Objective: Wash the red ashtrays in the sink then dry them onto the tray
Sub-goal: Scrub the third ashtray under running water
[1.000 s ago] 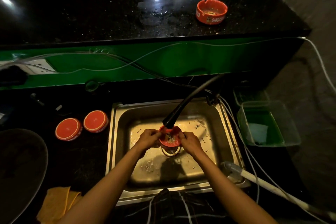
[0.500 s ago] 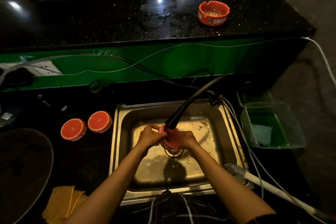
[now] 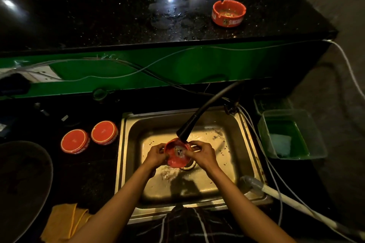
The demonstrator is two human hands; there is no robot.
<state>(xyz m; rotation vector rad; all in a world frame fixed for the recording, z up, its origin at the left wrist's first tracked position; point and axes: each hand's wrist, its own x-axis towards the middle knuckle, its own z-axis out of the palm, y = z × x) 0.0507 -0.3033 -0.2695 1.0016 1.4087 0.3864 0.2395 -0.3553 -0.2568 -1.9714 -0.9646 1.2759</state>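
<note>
Both forearms reach forward over the steel sink [image 3: 246, 144]. The left hand [image 3: 156, 157] and the right hand [image 3: 203, 156] curl their fingers round opposite sides of a red ashtray [image 3: 176, 154], held tilted just under the black faucet head [image 3: 184, 133], its wet hollow facing up. Two more ashtrays [image 3: 88, 139] lie upside down on the counter [image 3: 83, 175] left of the sink; another ashtray [image 3: 229, 13] sits upright on the upper counter.
</note>
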